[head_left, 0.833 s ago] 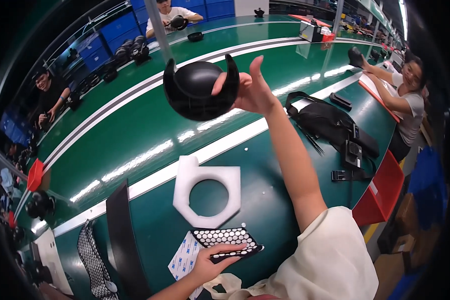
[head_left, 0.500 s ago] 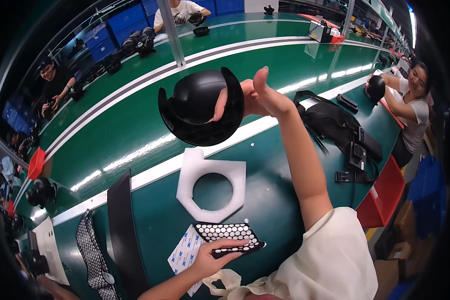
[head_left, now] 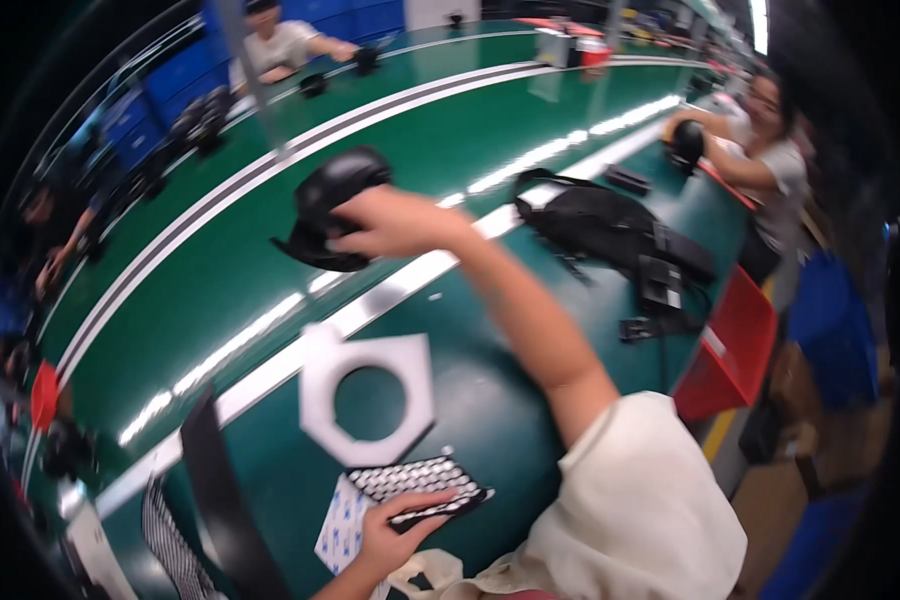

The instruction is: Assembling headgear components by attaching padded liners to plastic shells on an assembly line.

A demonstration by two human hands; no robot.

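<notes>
My right hand [head_left: 400,222] is stretched out over the far side of the bench, its fingers closed on a glossy black domed shell [head_left: 345,180] with a curved flange; motion blurs both. Close to me, my left hand [head_left: 395,532] grips the edge of a black pad [head_left: 410,476] covered in white dots, thumb below and fingers across it. Under that pad lies a white backing sheet [head_left: 338,520] with blue print. Just beyond the pad sits a white foam block [head_left: 415,375] with a round hole.
At left lie a long black strip [head_left: 220,480] and a dotted strip [head_left: 170,545]. A black bag [head_left: 600,225] with straps lies at right, near a red bin [head_left: 730,345]. A co-worker [head_left: 770,150] sits at right holding a black dome; others work across the green bench [head_left: 450,120].
My right hand has swung left with the black shell and turned it over, the back of the hand now showing. The left hand stays on the dotted pad. The whole view has shifted.
</notes>
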